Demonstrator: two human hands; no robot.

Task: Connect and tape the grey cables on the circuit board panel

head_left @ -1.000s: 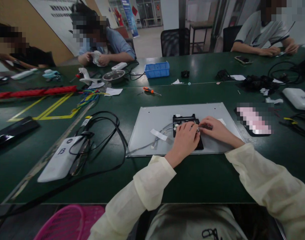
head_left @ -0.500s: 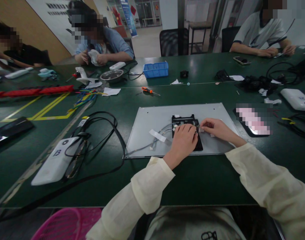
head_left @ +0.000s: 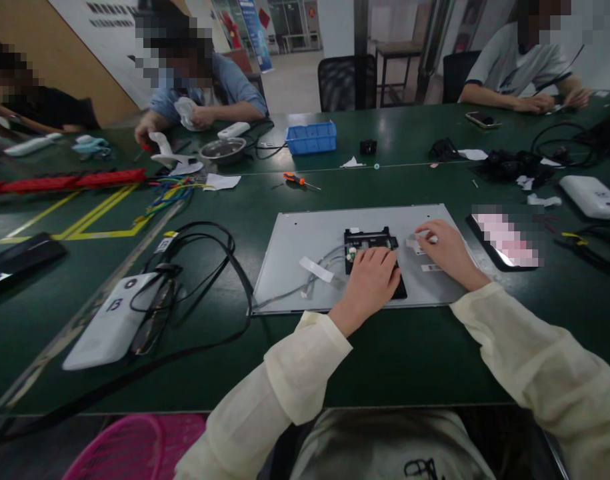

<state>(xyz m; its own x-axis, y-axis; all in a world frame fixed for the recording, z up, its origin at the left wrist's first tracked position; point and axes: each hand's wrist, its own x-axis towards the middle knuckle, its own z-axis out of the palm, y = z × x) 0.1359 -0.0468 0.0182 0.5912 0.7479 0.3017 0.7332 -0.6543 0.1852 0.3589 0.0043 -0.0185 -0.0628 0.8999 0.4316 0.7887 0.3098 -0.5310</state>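
Note:
My left hand (head_left: 367,283) rests palm down on a black plastic frame (head_left: 355,238), its fingers stretched across the frame and hiding much of it. Small white connectors (head_left: 352,253) and grey cables (head_left: 329,255) show at the frame's left side. To the right of the frame, my right hand (head_left: 449,253) is raised a little with fingers pinched at a small whitish translucent piece (head_left: 413,244). Its exact kind is unclear. Under both hands lies a flat grey panel (head_left: 285,257). A white strip (head_left: 317,270) is stuck over the cables, and a small white label (head_left: 431,268) lies beneath the right hand.
A white power bank (head_left: 109,323) with black cable lies left of the panel; a phone (head_left: 502,243) lies to its right. Beyond are an orange screwdriver (head_left: 301,181), a blue basket (head_left: 311,139) and a metal bowl (head_left: 223,151). Several people sit across the green table (head_left: 409,373).
My right hand has moved away from the frame's right edge, up and to the right, with the whitish piece. My left hand stays on the frame. A person opposite has reached toward a red-handled tool.

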